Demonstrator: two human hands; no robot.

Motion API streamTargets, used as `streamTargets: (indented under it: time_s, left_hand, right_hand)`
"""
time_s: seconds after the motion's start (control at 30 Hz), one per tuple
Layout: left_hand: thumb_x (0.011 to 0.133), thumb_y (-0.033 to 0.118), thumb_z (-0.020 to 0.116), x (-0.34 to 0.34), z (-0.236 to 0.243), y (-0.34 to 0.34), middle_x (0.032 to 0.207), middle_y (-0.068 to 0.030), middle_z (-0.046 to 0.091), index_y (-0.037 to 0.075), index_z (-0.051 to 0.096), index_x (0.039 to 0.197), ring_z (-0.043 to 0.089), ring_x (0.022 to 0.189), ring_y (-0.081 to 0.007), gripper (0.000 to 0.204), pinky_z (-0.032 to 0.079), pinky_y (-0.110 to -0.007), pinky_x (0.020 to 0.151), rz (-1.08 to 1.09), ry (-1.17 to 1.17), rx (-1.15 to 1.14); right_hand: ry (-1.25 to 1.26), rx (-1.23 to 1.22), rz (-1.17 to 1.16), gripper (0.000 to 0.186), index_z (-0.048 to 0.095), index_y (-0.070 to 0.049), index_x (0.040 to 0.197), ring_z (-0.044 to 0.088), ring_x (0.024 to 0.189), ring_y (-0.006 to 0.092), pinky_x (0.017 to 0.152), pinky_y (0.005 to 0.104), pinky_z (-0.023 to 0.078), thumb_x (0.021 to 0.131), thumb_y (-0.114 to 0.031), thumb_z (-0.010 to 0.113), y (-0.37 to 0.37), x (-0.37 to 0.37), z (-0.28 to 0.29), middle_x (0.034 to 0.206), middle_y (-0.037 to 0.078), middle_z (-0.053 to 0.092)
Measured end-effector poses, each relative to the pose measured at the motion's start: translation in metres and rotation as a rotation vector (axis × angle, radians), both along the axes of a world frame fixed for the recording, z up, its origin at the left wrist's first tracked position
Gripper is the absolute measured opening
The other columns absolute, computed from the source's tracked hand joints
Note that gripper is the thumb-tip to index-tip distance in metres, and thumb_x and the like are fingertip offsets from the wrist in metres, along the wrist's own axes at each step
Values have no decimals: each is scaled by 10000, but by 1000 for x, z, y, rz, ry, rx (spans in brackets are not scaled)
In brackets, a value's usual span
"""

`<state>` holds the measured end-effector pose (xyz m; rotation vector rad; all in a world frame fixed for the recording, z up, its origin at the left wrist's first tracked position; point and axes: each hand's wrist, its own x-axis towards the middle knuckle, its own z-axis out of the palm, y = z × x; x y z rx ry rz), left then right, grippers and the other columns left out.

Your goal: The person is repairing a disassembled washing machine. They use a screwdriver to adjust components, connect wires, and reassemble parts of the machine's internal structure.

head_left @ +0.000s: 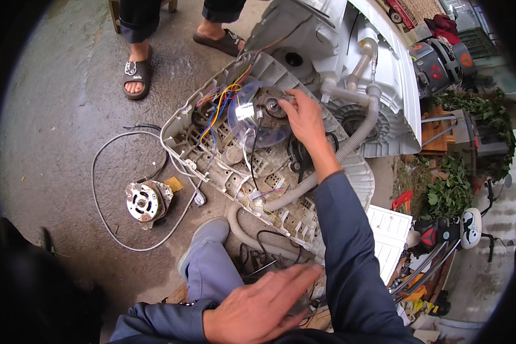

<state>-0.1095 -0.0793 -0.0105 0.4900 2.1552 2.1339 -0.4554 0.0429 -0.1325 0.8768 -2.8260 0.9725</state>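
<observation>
Within the pale plastic base (pixel 235 180) sit coloured wires (pixel 218 112) and a clear plastic disc (pixel 239 127) around a metal hub (pixel 273 107). The right hand (pixel 304 116) bends slightly parted fingers at the hub, grip unclear; the left hand (pixel 255 307) extends its fingers, palm hidden, any hold unclear.

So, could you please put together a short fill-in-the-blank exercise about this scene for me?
1. The hand at the round metal part is the person's ____ one.
2. In the picture, the loose motor lies to the ____ of the plastic base.
3. The number of dark sandals near the picture's top edge is ____.

Missing words: right; left; two.
</observation>
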Motion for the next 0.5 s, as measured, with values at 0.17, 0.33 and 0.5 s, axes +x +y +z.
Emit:
streamTargets:
  time_s: [0.17,0.33,0.5]
  left_hand:
    - [848,167,819,-29,-40,-16,1305,-261,597,-63,370,1469,635,1151,-416,799,542,-418,948,436,-17,-162]
    - [822,153,794,-80,-104,-20,1199,-270,630,-26,397,1446,667,1043,-427,761,542,-447,905,523,-60,-188]
    - [818,207,730,-96,-131,-22,1006,-213,673,21,395,1458,685,911,-378,747,534,-422,832,338,-431,-163]
  right_hand:
    - [-838,-562,60,398,684,40,1168,667,818,126,694,256,532,1075,-328,565,31,98,28,969,83,716]
    - [-826,-539,106,364,680,45,1170,662,817,132,708,263,533,1066,-291,587,40,162,21,973,81,713]
    - [-543,-296,-137,205,718,30,1089,649,760,97,690,263,524,1003,-140,643,38,132,0,884,47,722]
